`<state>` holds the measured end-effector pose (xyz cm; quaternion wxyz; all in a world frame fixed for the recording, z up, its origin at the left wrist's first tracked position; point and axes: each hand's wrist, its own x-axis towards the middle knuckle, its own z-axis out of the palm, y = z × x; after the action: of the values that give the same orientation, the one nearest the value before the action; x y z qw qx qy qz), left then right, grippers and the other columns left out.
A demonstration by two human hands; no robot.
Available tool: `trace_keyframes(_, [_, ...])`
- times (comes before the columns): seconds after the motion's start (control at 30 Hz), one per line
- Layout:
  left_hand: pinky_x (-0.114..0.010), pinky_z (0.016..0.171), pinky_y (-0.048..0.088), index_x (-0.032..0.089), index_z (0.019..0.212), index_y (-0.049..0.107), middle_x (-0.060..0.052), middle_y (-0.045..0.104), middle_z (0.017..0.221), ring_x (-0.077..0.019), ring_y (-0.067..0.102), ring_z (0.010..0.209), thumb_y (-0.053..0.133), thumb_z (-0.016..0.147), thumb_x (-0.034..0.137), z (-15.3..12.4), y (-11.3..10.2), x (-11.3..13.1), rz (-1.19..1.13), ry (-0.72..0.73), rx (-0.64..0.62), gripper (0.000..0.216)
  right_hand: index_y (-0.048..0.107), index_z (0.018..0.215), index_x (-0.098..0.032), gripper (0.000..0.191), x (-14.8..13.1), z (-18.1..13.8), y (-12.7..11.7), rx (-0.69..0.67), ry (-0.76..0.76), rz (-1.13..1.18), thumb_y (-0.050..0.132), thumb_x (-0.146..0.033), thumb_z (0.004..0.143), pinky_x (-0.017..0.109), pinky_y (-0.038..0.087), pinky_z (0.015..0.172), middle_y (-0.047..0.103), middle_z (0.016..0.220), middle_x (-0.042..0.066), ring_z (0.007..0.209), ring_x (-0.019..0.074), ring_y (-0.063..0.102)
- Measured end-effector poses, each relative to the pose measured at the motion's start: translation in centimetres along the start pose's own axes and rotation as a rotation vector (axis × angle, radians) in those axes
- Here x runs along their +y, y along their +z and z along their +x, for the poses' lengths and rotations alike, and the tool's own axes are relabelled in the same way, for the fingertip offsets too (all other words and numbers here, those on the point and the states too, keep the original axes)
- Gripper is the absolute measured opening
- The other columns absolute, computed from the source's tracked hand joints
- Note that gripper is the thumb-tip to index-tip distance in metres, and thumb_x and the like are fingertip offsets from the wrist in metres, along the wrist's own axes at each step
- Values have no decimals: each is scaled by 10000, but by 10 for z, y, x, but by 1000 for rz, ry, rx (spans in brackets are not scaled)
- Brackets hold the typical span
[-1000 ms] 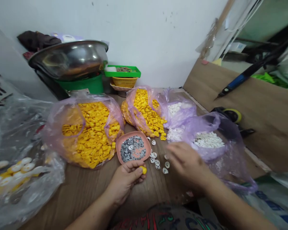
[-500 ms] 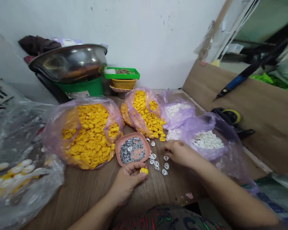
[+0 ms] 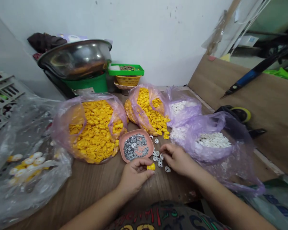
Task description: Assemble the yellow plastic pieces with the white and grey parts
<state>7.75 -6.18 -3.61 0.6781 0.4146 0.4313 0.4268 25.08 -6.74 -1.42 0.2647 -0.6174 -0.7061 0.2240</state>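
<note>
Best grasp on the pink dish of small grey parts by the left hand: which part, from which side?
Probably the near rim of the pink dish, pinched from the person's side. It is shallow and lies flat on the table; the bag of yellow pieces crowds its left edge, and loose white rings lie to its right. Keep it level, since it holds loose parts.

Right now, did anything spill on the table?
Yes. A few yellow pieces have tumbled out of the open bag onto the table, and loose white pieces lie scattered beside the pink dish.
</note>
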Motion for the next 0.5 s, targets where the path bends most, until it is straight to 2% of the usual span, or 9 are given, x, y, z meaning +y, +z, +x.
trace_keyframes(0.1, [-277, 731, 465, 190, 611, 697, -41, 692, 704, -174, 613, 738, 747, 451, 72, -1, -2, 2, 106, 130, -11, 205, 616, 727, -181, 198, -19, -5, 6, -86, 0, 193, 505, -33, 657, 271, 478, 620, 636, 707, 13, 665, 142, 591])
trace_keyframes(0.2, [-294, 757, 469, 198, 632, 707, -50, 703, 730, -188, 622, 754, 742, 478, 82, -3, -5, 3, 162, 173, 15, 196, 637, 761, -197, 157, -27, -7, 14, -64, 77, 462, 512, -117, 710, 302, 479, 701, 674, 767, 14, 740, 149, 613])
trace_keyframes(0.27, [-298, 748, 481, 201, 640, 703, -49, 709, 744, -192, 629, 758, 736, 490, 95, -3, -6, 3, 141, 170, 36, 186, 640, 792, -197, 134, -29, -8, 20, -6, 206, 680, 526, -178, 724, 293, 486, 673, 684, 780, 12, 725, 146, 618])
trace_keyframes(0.33, [-295, 725, 495, 202, 651, 697, -46, 711, 752, -189, 636, 751, 726, 509, 114, -3, -7, 1, 139, 182, 52, 169, 639, 775, -191, 105, -30, -8, 27, 45, 346, 901, 588, -214, 687, 244, 483, 572, 681, 745, -3, 636, 123, 605])
trace_keyframes(0.4, [-289, 704, 504, 201, 659, 694, -44, 709, 748, -180, 638, 733, 714, 527, 125, -3, -8, 0, 196, 237, 64, 154, 640, 727, -180, 139, -32, -9, 34, 69, 467, 1103, 680, -235, 606, 194, 455, 490, 667, 691, -20, 557, 93, 576])
trace_keyframes(0.5, [-292, 708, 508, 206, 669, 698, -39, 703, 730, -168, 636, 715, 693, 549, 131, -2, -9, -1, 327, 379, 80, 142, 650, 682, -162, 270, -34, -10, 40, 39, 649, 1396, 785, -242, 463, 158, 452, 499, 652, 636, -30, 536, 67, 571])
